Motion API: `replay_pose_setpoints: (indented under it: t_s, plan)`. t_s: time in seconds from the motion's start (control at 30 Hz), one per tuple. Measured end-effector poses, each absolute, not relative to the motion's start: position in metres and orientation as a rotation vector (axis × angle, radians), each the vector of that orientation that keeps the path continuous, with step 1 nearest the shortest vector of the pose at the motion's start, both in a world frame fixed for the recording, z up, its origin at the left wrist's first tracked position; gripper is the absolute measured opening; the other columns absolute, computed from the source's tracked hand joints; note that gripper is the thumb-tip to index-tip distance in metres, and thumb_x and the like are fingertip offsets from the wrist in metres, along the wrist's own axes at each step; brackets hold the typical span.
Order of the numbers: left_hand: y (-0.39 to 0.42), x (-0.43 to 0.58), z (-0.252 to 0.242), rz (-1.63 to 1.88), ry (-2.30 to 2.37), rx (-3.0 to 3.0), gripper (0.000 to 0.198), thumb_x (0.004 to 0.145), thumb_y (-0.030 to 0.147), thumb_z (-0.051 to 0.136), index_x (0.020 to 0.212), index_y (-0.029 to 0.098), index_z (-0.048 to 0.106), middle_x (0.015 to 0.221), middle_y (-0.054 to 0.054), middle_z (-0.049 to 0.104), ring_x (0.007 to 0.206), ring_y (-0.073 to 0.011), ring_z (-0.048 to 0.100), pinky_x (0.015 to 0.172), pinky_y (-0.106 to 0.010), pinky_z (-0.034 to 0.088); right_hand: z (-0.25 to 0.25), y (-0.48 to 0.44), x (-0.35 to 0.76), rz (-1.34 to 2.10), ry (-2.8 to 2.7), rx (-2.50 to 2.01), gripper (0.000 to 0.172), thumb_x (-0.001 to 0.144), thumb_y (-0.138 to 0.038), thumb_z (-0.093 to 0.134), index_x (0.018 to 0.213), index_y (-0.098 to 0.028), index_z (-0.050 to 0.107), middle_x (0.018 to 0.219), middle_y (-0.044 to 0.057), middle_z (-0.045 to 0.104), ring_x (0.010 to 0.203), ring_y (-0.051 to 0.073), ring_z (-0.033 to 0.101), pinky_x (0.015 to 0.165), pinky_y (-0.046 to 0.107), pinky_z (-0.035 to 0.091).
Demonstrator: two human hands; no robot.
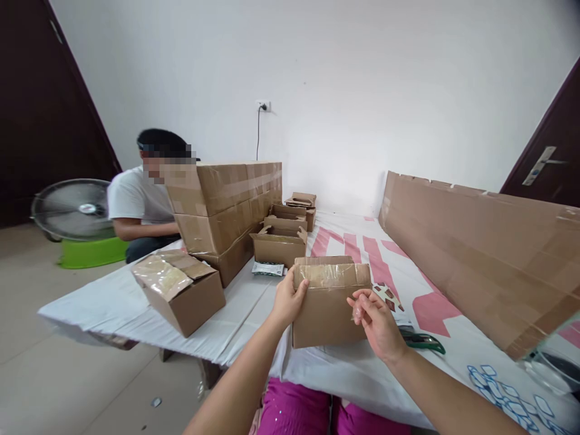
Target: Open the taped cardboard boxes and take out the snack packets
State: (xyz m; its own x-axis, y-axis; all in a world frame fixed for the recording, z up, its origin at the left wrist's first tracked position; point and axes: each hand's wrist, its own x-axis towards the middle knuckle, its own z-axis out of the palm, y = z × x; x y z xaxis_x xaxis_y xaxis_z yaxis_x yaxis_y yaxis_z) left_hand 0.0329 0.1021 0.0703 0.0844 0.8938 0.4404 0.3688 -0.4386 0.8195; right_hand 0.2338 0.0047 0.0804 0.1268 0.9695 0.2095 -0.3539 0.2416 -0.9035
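A small brown cardboard box (330, 320) stands on the cloth-covered table in front of me, with shiny clear tape across its folded upper flaps. My left hand (291, 296) is closed on the box's upper left edge, thumb on the near side. At the box's right side, my right hand (374, 317) pinches a small crumpled bit of clear tape (357, 313). Beside that hand a green utility knife (422, 342) lies on the table. Cut scraps (387, 296) lie just behind the hand.
A taped box (194, 302) sits at left, near stacked cartons (231, 205). Open boxes (280, 244) line up behind a small packet (268, 269). A long cardboard panel (480, 248) stands at right. A person (140, 196) sits beyond the cartons, near a fan (75, 208).
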Motion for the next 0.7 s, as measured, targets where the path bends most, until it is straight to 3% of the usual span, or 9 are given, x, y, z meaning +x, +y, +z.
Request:
replay_pose_setpoints:
  t_s: [0.3, 0.57, 0.7]
  plan:
    - [0.1012, 0.0325, 0.0693, 1.356, 1.232, 1.864, 0.049, 0.086, 0.037, 0.049, 0.129, 0.016, 0.047, 0.126, -0.014, 0.064, 0.114, -0.0272, 0.061, 0.096, -0.042, 0.046, 0.0814, 0.0065, 0.2316, 1.095, -1.125, -0.773, 0.024, 0.084, -0.049, 0.064, 0.084, -0.025, 0.064, 0.054, -0.009, 0.053, 0.050, 0.009, 0.050, 0.105, 0.045, 0.036]
    - [0.1005, 0.0323, 0.0690, 1.375, 1.195, 1.880, 0.046, 0.086, 0.035, 0.049, 0.129, 0.018, 0.048, 0.125, -0.012, 0.065, 0.113, -0.0263, 0.062, 0.095, -0.040, 0.047, 0.0833, 0.0023, 0.2326, 1.008, -1.230, -0.831, 0.023, 0.088, -0.048, 0.059, 0.088, -0.025, 0.064, 0.057, -0.005, 0.056, 0.055, 0.013, 0.050, 0.087, 0.040, 0.044]
    - [0.1006, 0.0319, 0.0691, 1.377, 1.199, 1.876, 0.045, 0.086, 0.033, 0.050, 0.128, 0.018, 0.048, 0.123, -0.012, 0.066, 0.111, -0.0264, 0.063, 0.094, -0.041, 0.048, 0.0866, 0.0043, 0.2311, 1.027, -1.174, -0.844, 0.027, 0.083, -0.052, 0.063, 0.082, -0.025, 0.064, 0.055, -0.005, 0.054, 0.052, 0.013, 0.049, 0.087, 0.040, 0.044]
